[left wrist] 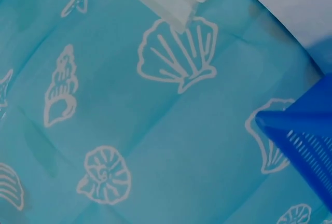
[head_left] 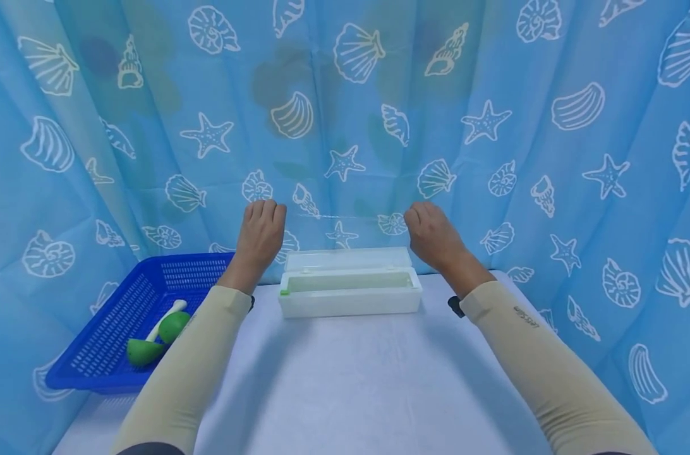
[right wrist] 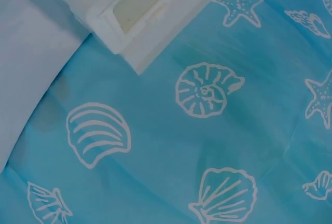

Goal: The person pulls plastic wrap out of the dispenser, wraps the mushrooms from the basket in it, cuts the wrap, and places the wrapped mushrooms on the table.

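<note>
Both hands are raised above the far side of the table, fingers curled. Between the left hand and the right hand stretches a sheet of clear plastic film, seen mostly as a faint shiny edge. Each hand grips one end of that edge; the fingertips are hidden behind the knuckles. Below and between them stands a long white film dispenser box with its translucent lid raised at the back. A small green piece sits at its left front edge. Neither wrist view shows the hands.
At the left stands a blue perforated basket holding green rounded pieces and a white rod. A white cloth covers the table. A blue shell-patterned curtain hangs right behind it.
</note>
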Demonstrator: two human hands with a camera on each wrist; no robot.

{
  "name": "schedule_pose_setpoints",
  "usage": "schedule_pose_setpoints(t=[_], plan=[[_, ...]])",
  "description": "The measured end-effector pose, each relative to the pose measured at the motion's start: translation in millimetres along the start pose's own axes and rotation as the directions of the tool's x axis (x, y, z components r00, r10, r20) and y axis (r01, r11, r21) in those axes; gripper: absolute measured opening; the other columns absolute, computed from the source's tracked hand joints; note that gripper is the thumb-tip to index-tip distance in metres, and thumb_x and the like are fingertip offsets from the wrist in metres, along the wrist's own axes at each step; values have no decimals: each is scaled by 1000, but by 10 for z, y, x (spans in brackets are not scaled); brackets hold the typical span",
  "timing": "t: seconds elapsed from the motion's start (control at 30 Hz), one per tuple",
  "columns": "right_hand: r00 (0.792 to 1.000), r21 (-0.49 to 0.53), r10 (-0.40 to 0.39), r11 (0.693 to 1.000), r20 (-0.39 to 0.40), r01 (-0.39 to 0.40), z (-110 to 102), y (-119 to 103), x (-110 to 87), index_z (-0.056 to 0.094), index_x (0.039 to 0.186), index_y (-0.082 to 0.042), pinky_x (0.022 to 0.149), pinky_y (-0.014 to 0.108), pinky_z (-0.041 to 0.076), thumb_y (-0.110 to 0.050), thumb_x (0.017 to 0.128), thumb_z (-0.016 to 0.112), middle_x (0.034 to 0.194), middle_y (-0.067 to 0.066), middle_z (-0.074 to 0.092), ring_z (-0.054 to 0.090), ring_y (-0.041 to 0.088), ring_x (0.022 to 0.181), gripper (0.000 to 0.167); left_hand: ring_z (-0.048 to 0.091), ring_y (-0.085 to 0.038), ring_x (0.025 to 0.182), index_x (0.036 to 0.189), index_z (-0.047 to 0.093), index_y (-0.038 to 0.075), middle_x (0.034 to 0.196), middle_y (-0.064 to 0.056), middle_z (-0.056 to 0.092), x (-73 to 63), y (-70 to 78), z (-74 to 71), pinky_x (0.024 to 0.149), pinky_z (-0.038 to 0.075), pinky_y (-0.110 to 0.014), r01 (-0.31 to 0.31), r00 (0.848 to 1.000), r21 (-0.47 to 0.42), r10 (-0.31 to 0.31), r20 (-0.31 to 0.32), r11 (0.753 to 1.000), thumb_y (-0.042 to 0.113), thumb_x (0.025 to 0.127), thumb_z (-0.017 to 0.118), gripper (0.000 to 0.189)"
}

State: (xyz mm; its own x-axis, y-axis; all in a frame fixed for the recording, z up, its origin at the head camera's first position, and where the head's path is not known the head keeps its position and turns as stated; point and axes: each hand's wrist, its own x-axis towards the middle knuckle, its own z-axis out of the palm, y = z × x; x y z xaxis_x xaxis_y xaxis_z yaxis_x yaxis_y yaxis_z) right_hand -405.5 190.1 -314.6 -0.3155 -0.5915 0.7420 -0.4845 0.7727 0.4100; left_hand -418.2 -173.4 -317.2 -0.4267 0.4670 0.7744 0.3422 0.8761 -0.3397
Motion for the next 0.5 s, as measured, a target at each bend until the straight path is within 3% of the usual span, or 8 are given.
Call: schedule_pose_setpoints(t=[0.23,0.5], plan=[[999,-50,-20,999,-26,19,-124,54,93,48,87,1,58,30,45,12,84,57,76,12,44,49,27,65,14,48,-32,91,110,52,-3,96,-16,50,78,-20,-128,81,40,-40,-16,997,7,17,-76,1000,2,98,51,13],[998,-41,-15,999,-58,13,-176,105,155,48,86,2,59,31,45,14,83,54,76,13,44,49,28,67,14,49,-33,92,108,52,-3,95,-16,51,144,-42,-231,82,40,-41,-26,992,24,29,-122,999,3,99,50,11]])
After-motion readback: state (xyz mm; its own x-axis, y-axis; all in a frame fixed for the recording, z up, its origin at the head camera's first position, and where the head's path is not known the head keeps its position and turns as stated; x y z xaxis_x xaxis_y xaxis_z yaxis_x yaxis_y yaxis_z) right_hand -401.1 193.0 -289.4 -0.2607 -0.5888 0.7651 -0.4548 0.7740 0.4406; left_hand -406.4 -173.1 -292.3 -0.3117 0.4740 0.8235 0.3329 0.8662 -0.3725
